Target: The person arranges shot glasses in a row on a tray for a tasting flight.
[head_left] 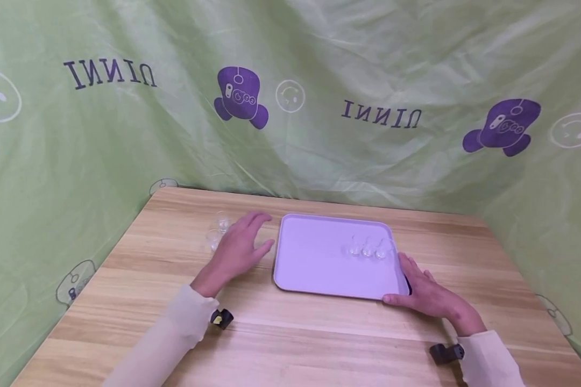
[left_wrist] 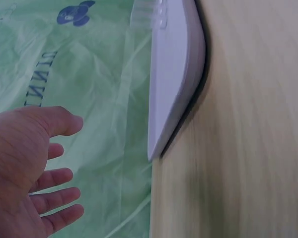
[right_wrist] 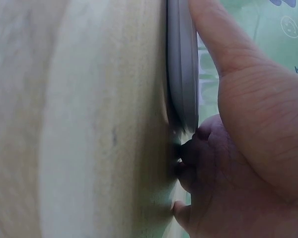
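A light purple tray (head_left: 336, 269) lies on the wooden table. Three small clear cups (head_left: 368, 251) stand in a row near its right side. At the tray's near right corner my right hand (head_left: 428, 293) grips the rim, thumb along the front edge and fingers by the right side. In the right wrist view the fingers (right_wrist: 188, 168) curl low beside the tray's corner. My left hand (head_left: 239, 244) is held left of the tray with fingers spread, holding nothing. Just beyond it, more small clear cups (head_left: 214, 239) stand on the table, partly hidden by the hand.
The wooden table (head_left: 319, 344) runs back to a green printed cloth (head_left: 319, 161), which hangs behind it and along both sides. Black wrist cameras (head_left: 221, 319) are worn at both sleeves.
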The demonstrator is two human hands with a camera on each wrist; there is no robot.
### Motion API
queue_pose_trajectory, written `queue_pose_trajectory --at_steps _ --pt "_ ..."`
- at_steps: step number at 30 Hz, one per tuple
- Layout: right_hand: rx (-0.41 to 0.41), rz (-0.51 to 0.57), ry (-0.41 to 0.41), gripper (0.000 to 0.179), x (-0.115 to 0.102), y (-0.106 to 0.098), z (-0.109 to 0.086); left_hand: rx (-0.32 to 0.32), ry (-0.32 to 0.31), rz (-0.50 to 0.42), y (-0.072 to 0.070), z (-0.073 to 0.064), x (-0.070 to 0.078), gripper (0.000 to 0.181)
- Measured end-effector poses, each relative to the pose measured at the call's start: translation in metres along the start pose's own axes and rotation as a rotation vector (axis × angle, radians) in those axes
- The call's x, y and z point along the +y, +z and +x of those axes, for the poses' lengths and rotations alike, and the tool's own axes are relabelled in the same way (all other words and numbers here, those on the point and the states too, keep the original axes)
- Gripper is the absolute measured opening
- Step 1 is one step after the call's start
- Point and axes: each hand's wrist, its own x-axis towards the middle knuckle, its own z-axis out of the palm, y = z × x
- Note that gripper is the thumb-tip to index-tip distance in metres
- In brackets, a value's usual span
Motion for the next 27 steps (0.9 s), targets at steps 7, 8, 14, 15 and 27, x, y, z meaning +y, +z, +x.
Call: queue_pose_trajectory --at_steps 7,8,14,15,27 --pt "0.003 0.009 0.004 0.117 0.000 -0.001 -0.003 0.047 -0.038 0.031 -0.027 -0.014 -0.024 0.052" --pt "0.006 0.009 0.001 0.117 0.000 -0.001 -0.003 0.051 -0.047 0.033 -0.029 -0.016 -0.028 0.052" --pt "0.010 0.004 -0.009 0.117 0.002 0.000 -0.003 0.075 -0.121 0.021 -0.036 -0.034 -0.044 0.053" --pt "0.008 0.005 -0.008 0.117 0.002 0.001 -0.003 0.076 -0.133 0.018 -0.036 -0.036 -0.046 0.053" --pt "0.001 0.010 -0.008 0.117 0.000 0.001 0.000 0.062 -0.217 0.011 -0.044 -0.046 -0.066 0.054"
